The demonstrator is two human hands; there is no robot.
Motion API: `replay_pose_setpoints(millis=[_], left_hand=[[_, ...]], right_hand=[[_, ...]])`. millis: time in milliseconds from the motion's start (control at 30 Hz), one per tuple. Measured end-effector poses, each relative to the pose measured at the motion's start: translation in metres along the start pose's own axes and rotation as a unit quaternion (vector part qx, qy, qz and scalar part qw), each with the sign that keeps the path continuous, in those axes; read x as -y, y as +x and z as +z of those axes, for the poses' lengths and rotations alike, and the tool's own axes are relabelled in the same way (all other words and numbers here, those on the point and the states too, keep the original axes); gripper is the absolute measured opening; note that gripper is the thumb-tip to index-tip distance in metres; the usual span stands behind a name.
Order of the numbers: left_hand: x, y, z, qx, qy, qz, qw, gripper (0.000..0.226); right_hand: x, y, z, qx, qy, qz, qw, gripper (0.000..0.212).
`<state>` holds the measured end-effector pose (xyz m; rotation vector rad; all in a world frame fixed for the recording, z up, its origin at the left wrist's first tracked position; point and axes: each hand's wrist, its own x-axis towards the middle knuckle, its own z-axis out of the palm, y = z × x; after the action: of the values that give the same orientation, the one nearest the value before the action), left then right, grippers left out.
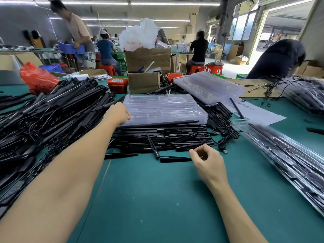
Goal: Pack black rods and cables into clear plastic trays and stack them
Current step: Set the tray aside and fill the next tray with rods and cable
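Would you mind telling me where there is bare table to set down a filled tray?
The green mat is bare between the forearms, below the rod pile. The left heap and the packed trays on the right crowd both sides.

One head-worn wide-angle view, looking forward and down along both forearms, close over the green tabletop point(157, 199), edges bowed by the lens, upper part reaching far across the workshop hall to windows at right
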<state>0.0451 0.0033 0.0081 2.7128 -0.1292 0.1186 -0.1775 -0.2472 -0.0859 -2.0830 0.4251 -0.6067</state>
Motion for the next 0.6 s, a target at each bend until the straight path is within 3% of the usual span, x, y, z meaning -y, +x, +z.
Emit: replay_pose_setpoints(millis=[233, 433, 600], left_hand=[[-0.005, -0.003, 0.02, -0.026, 0.014, 0.009, 1.0, 0.035], [-0.009, -0.006, 0.024, -0.046, -0.052, 0.068, 0.995, 0.021], [-0.016, -0.001, 0.026, -0.037, -0.018, 0.054, 0.998, 0.021]], right_hand=[[0.002, 0.0, -0.001, 0.011, -0.019, -0.003, 1.0, 0.022], [0.004, -0.001, -0.001, 0.009, -0.025, -0.002, 1.0, 0.022], [0.004, -0.002, -0.002, 0.014, -0.028, -0.003, 0.999, 0.021]])
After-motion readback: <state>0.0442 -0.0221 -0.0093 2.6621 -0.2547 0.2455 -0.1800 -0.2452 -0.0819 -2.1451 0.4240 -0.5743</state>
